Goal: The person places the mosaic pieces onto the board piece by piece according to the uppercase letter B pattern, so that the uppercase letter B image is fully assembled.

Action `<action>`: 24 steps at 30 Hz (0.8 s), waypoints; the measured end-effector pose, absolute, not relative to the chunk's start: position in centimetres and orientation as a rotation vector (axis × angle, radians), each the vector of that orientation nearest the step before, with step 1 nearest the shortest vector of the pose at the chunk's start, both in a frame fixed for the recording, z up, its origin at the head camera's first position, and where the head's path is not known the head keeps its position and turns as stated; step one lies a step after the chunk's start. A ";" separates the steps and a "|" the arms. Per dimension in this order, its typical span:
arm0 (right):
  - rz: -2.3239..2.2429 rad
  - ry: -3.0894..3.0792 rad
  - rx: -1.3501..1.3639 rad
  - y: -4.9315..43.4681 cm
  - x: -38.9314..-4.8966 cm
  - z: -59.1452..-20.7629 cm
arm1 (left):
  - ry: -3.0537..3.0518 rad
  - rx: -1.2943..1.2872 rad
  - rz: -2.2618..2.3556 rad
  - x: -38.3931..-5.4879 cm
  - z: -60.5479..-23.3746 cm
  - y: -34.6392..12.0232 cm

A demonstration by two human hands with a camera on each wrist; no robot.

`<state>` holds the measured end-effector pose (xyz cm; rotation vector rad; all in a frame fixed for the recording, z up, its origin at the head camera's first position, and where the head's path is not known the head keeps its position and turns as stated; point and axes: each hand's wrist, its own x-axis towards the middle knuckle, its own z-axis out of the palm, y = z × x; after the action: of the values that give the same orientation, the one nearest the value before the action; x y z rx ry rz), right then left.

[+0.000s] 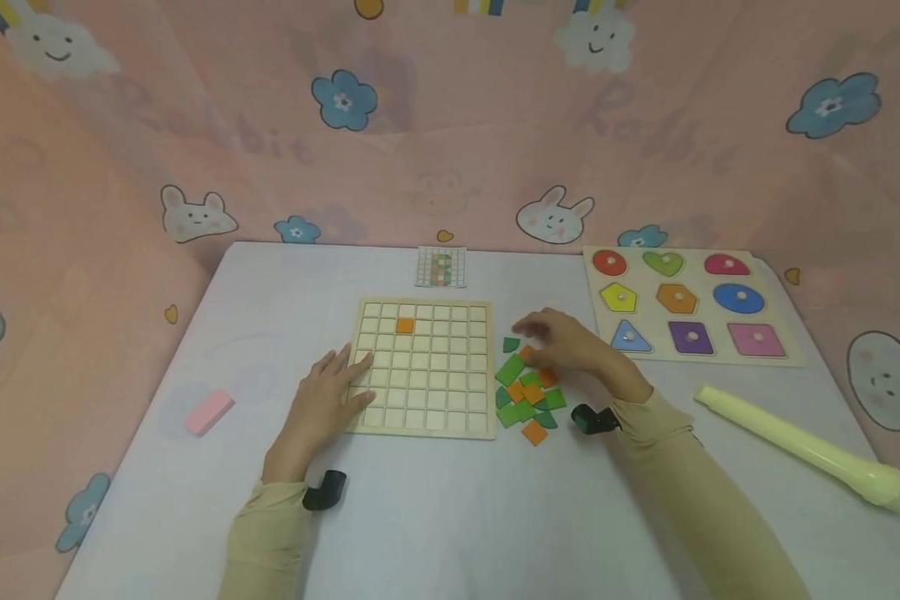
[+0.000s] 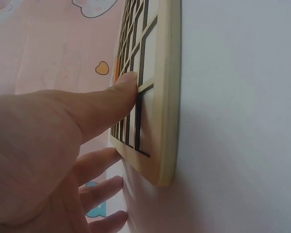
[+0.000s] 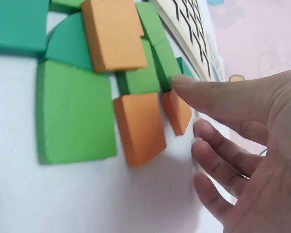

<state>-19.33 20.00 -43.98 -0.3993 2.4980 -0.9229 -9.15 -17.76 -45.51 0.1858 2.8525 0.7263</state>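
A pale wooden grid board (image 1: 423, 368) lies flat in the middle of the table, with one orange square tile (image 1: 405, 325) in a cell of its upper part. My left hand (image 1: 317, 407) rests at the board's left edge, fingers spread and thumb on the grid; the left wrist view shows the thumb (image 2: 109, 104) pressing near a corner. Over the far right of a loose heap of green and orange tiles (image 1: 512, 369) hovers my right hand (image 1: 573, 346), its fingers loosely bent. In the right wrist view its thumb tip (image 3: 184, 85) is right at a green tile (image 3: 166, 63) and an orange tile (image 3: 177, 111).
A small printed pattern card (image 1: 441, 267) lies behind the board. At the back right is a shape puzzle (image 1: 645, 333) with knobbed pieces. A pale yellow tube (image 1: 795, 437) lies at the right, a pink block (image 1: 210, 412) at the left. A patterned cloth (image 1: 450, 150) hangs behind.
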 end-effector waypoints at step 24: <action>-1.021 2.542 -0.532 19.9 -18.4 -45.2 | 2.865 0.193 0.743 -9.0 -45.4 -17.4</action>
<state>-18.41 19.92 -45.25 -0.5324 2.5422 -1.0208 -8.96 -17.44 -45.44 0.1926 2.8655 0.7427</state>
